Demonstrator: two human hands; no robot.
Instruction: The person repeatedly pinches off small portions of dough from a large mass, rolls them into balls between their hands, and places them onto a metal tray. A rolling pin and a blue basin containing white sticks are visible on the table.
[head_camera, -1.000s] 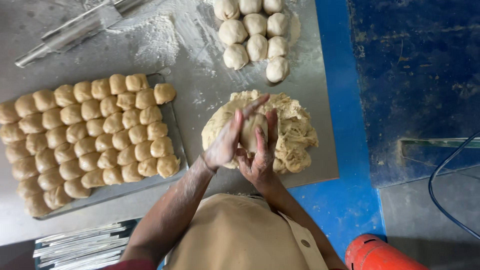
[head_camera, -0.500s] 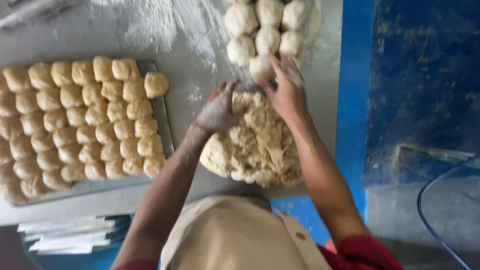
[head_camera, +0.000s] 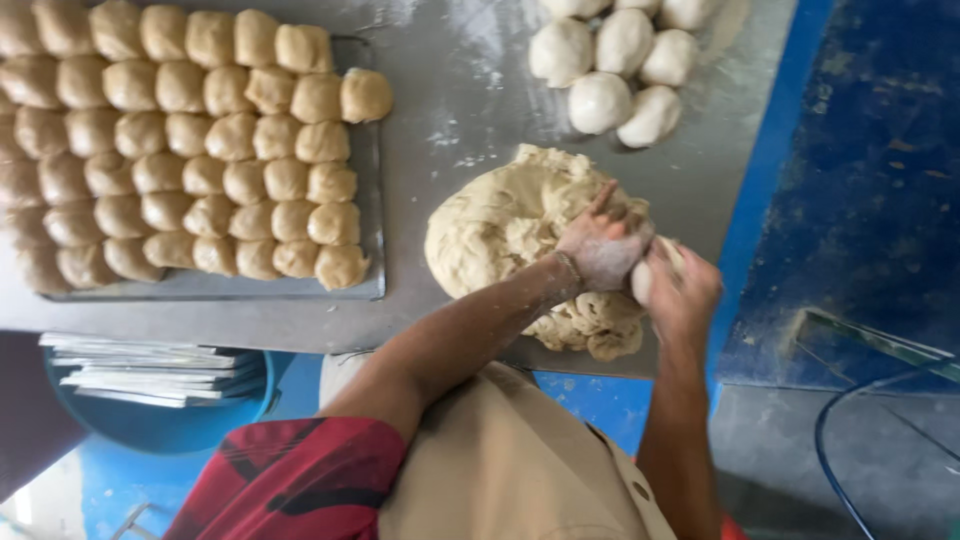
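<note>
A big lump of pale dough (head_camera: 510, 225) lies on the floured metal table (head_camera: 450, 120). My left hand (head_camera: 603, 248), dusted with flour, presses on the lump's right side. My right hand (head_camera: 682, 290) is closed around a small piece of dough (head_camera: 645, 278) pulled off at the lump's right edge; the two hands touch each other. Beyond the lump, at the far side of the table, sits a cluster of several white dough balls (head_camera: 620, 70).
A metal tray (head_camera: 368, 200) at the left holds several rows of tan dough balls (head_camera: 180, 150). Below the table's near edge a blue tub (head_camera: 180, 415) holds stacked flat sheets (head_camera: 140, 362). A blue surface (head_camera: 870, 180) lies to the right.
Both hands came back from the far side of the lump, near the white balls, to its right edge. The right hand now grips a small piece. The view shifted closer.
</note>
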